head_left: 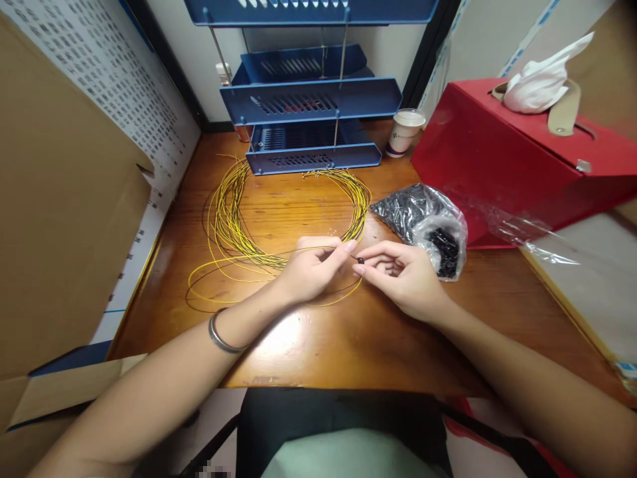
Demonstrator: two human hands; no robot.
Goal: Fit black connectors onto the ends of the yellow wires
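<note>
A view from above onto one wooden desk [318, 345], with two bare hands meeting at the centre of the frame.

The left hand [311, 269] comes in from the lower left and wears one silver bangle [221, 337] on the wrist. Its thumb and forefinger are pressed together on one thin yellow wire [318, 249], whose end points right. The right hand [403, 275] comes in from the lower right. Its thumb and forefinger are closed on one small black piece [360, 260], with the other fingers curled loosely underneath.

The black piece sits at the very tips of the right fingers, just beside the left fingertips and at the end of the wire. Whether the wire has entered the piece is too small to tell.

Behind the hands, one loose coil of yellow wires [229, 226] lies flat on the desk. Right of centre lies one clear plastic bag [423, 219] full of small black parts, near the right hand. Further back stands one blue tray rack [311, 99], with at least three levels showing. To its right is one paper cup [405, 131], then one red box [497, 159] with white tissue [540, 79] on top. Brown cardboard [60, 219] fills the left of the frame.
</note>
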